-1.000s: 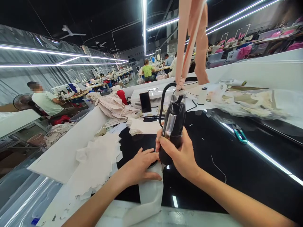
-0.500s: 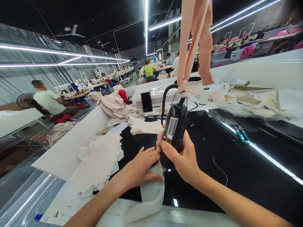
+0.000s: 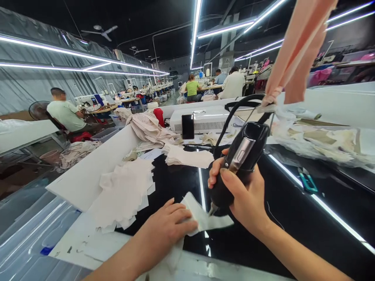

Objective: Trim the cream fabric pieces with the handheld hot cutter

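Note:
My right hand [image 3: 240,187] grips a black handheld power tool [image 3: 249,152] with a silver panel on its side. The tool is tilted, its top leaning right, and a knotted pink fabric strip [image 3: 290,70] and a black cable run from its upper end. A small metal tip at its lower end meets a white fabric piece [image 3: 216,222], though I cannot tell whether it presses in. My left hand [image 3: 172,222] holds that fabric just left of the tip, fingers over it. Part of the cloth trails below the hand over the table's front edge.
Stacked white fabric pieces [image 3: 123,191] lie at left, with another stack [image 3: 187,156] farther back. A phone [image 3: 188,127] leans against a vented white box [image 3: 205,119]. Teal thread snips [image 3: 307,181] and plastic-bagged cloth [image 3: 319,136] are at right. People sit at sewing machines beyond.
The tool has shifted right relative to my left hand and tilted, exposing its tip. The fabric has turned, with one end now pointing right. My view has swung slightly left.

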A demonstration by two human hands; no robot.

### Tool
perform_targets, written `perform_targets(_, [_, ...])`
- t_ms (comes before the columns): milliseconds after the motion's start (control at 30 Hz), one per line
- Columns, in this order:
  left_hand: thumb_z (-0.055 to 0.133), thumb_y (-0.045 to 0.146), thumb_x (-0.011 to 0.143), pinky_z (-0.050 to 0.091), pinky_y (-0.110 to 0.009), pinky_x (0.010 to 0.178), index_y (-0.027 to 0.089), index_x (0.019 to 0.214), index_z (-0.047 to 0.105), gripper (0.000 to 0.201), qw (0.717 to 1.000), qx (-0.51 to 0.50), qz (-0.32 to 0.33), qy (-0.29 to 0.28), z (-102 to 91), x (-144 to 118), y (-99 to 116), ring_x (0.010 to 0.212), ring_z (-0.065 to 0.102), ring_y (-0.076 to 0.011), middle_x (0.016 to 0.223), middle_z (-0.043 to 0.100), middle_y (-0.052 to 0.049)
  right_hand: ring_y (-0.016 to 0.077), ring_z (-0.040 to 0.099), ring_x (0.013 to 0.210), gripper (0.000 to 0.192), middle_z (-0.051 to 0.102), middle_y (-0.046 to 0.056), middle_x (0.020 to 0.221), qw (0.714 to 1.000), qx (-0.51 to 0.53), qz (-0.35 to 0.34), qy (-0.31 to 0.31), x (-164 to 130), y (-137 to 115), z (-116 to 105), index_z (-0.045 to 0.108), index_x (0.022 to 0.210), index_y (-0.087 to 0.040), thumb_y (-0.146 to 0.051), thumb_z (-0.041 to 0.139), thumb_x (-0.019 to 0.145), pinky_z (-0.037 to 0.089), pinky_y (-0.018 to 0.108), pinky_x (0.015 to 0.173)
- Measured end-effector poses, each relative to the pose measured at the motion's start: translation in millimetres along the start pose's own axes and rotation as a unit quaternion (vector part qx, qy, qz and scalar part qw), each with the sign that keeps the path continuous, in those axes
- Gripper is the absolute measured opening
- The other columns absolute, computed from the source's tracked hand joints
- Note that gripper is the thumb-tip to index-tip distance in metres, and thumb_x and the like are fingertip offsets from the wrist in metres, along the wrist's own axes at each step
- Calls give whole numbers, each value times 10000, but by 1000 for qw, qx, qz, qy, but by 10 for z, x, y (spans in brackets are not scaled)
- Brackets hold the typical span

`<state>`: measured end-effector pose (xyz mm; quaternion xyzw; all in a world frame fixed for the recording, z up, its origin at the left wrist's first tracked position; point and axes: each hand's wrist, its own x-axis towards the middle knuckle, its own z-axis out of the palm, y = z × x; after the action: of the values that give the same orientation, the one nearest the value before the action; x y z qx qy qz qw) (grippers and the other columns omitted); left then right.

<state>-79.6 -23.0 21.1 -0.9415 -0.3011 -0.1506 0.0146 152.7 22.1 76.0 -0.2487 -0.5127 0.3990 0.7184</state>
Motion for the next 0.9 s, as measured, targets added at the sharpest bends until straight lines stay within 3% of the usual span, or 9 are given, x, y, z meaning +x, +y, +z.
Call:
perform_targets(67, [535, -69, 1057, 395, -460, 1354, 285, 1337, 681, 474, 999, -9, 35, -14, -61, -20, -120, 1385, 691, -202, 1311, 795, 22, 153, 668, 616, 279, 717, -41, 828, 1000, 1, 3, 1, -30, -3, -23, 647, 1138, -295, -342, 841, 944, 597, 299, 584])
perform_targets(133, [553, -62, 1052, 348, -438, 1383, 282, 1369, 683, 486, 999, -22, 43, -22, -101, -21, -191, 1430, 672, -191, 1340, 803, 22, 155, 666, 621, 307, 715, -35, 834, 1000, 1, 10, -1, -70, -5, -46, 651, 1168, -296, -368, 853, 948, 598, 299, 587])
perform_targets(300, [540, -67, 1007, 513, -399, 1270, 198, 1375, 697, 480, 999, -46, -7, 3, -53, 184, -197, 1328, 732, -203, 1362, 784, -73, 164, 671, 637, 344, 713, -30, 831, 1000, -2, 16, -6, -144, -9, -87, 666, 1191, -303, -417, 881, 947, 608, 295, 587])
perform_targets(367, [549, -43, 1019, 593, -357, 1172, 175, 1365, 695, 435, 998, -54, -24, 15, 28, 330, -193, 1309, 734, -216, 1348, 777, -86, 166, 674, 638, 345, 715, -28, 836, 1000, -1, 16, -7, -157, -16, -98, 672, 1186, -307, -431, 887, 946, 620, 298, 587])
perform_targets(533, [577, -36, 1020, 646, -388, 1096, 146, 1270, 717, 340, 999, -33, -24, 5, 269, 584, -250, 1228, 757, -245, 1261, 791, -100, 171, 679, 634, 340, 719, -24, 820, 1000, -8, 15, 1, -192, -44, -177, 689, 1181, -316, -426, 899, 938, 633, 297, 582])
perform_targets(633, [577, -28, 1036, 657, -379, 1067, 125, 1202, 734, 275, 999, -25, -23, -2, 335, 575, -283, 1182, 759, -246, 1231, 786, -104, 177, 686, 640, 324, 723, -14, 814, 1000, -16, 10, 5, -219, -66, -246, 700, 1172, -309, -414, 897, 938, 642, 306, 593])
perform_targets(900, [571, 13, 1079, 640, -343, 1091, 144, 1263, 726, 274, 999, -32, -23, 9, 280, 377, -263, 1235, 748, -221, 1289, 774, -104, 197, 681, 625, 320, 721, -7, 793, 1000, -25, 7, 17, -242, -136, -295, 705, 1155, -304, -409, 900, 925, 661, 340, 577])
